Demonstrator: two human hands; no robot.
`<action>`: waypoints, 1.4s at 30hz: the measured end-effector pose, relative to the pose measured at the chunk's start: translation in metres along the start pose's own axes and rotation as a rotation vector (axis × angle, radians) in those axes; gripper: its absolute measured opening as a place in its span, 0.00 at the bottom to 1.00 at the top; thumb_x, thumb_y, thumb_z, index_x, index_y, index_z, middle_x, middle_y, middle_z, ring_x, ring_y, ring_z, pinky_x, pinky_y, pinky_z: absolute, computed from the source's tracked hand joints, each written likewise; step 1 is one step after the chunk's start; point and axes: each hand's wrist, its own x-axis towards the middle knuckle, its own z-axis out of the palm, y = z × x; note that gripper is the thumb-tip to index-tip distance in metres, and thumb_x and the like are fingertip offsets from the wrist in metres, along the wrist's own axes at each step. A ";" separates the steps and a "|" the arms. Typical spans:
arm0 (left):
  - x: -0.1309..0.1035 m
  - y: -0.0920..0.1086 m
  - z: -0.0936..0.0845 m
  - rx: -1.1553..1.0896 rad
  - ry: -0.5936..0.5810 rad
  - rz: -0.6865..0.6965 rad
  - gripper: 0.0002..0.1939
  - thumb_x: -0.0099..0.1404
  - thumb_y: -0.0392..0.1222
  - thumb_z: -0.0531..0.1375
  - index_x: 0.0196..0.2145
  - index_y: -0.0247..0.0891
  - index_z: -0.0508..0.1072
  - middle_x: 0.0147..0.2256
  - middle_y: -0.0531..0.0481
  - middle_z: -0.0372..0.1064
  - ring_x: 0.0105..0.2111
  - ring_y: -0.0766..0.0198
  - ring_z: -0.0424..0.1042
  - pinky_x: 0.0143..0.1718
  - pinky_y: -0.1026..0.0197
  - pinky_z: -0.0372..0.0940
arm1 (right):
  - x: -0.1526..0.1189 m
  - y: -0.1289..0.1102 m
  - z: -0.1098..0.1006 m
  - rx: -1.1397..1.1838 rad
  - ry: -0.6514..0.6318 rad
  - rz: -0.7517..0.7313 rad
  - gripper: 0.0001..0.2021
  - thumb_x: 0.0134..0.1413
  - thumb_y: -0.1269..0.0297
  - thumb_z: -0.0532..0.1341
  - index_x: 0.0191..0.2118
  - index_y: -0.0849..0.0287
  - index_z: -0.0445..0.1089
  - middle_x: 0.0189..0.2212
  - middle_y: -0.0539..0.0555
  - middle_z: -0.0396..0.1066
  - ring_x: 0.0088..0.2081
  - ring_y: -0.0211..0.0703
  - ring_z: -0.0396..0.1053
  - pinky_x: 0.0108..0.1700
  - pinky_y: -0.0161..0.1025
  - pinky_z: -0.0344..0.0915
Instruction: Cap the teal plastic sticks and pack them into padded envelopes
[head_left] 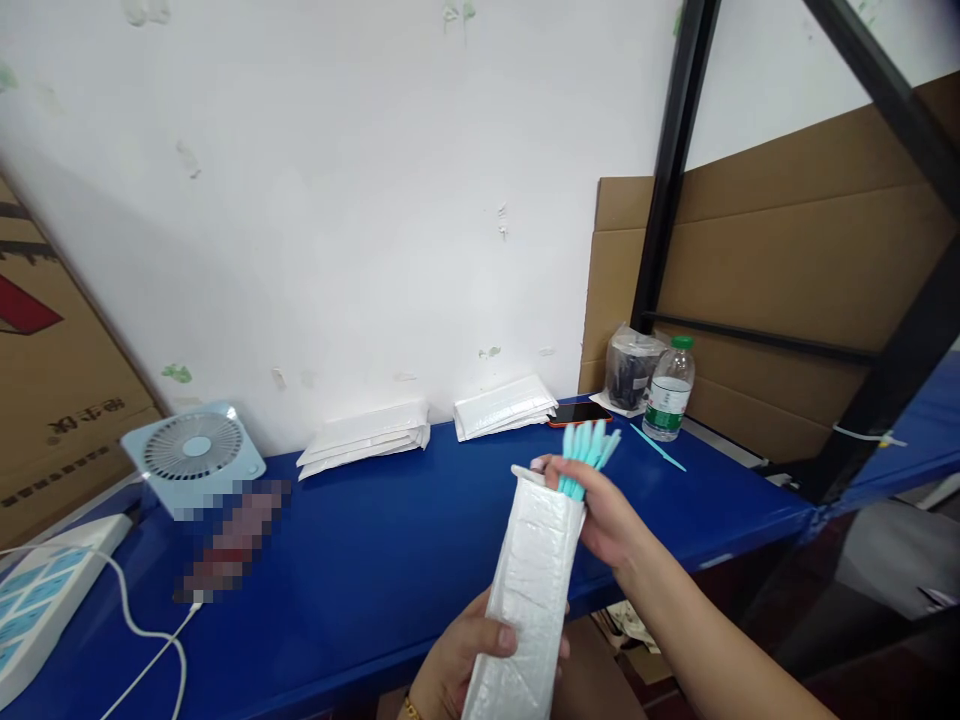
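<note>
A long white padded envelope [531, 590] hangs in front of the table's edge, its open end up. Around its lower half my left hand [476, 645] is closed, thumb on the front face. My right hand [600, 505] is closed at the envelope's mouth, gripping a bundle of turquoise sticks [583, 455] with paler tips; their lower ends are hidden by the envelope. A single turquoise stick [658, 447] lies on the blue table [390, 540] near the bottle.
Two stacks of white envelopes [364, 438] [504, 407] lie by the wall. A phone [579, 413], wrapped dark item [631, 370] and bottle [669, 392] stand right. At left are a fan [196, 448], power strip [56, 590] and cables. A black metal frame [671, 160] rises at right.
</note>
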 end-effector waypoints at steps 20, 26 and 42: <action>0.011 -0.042 -0.001 -0.193 -0.213 -0.012 0.43 0.39 0.43 0.64 0.54 0.24 0.61 0.48 0.34 0.66 0.45 0.45 0.67 0.47 0.50 0.56 | -0.027 -0.049 0.007 -0.976 -0.680 -0.136 0.18 0.46 0.58 0.64 0.45 0.56 0.70 0.41 0.53 0.66 0.40 0.42 0.64 0.42 0.38 0.61; 0.006 -0.040 0.007 -0.106 -0.133 -0.008 0.36 0.49 0.48 0.60 0.53 0.24 0.62 0.48 0.33 0.66 0.48 0.47 0.65 0.48 0.52 0.56 | -0.027 -0.051 -0.005 -1.030 -0.514 -0.088 0.13 0.53 0.58 0.58 0.42 0.57 0.71 0.32 0.52 0.69 0.31 0.38 0.63 0.32 0.34 0.60; 0.020 -0.003 0.012 -0.089 0.156 -0.061 0.22 0.50 0.46 0.65 0.40 0.29 0.72 0.27 0.45 0.72 0.22 0.64 0.69 0.26 0.64 0.62 | 0.004 -0.056 -0.031 -0.799 -0.781 -0.354 0.25 0.36 0.56 0.69 0.45 0.57 0.72 0.47 0.58 0.67 0.51 0.51 0.61 0.51 0.45 0.57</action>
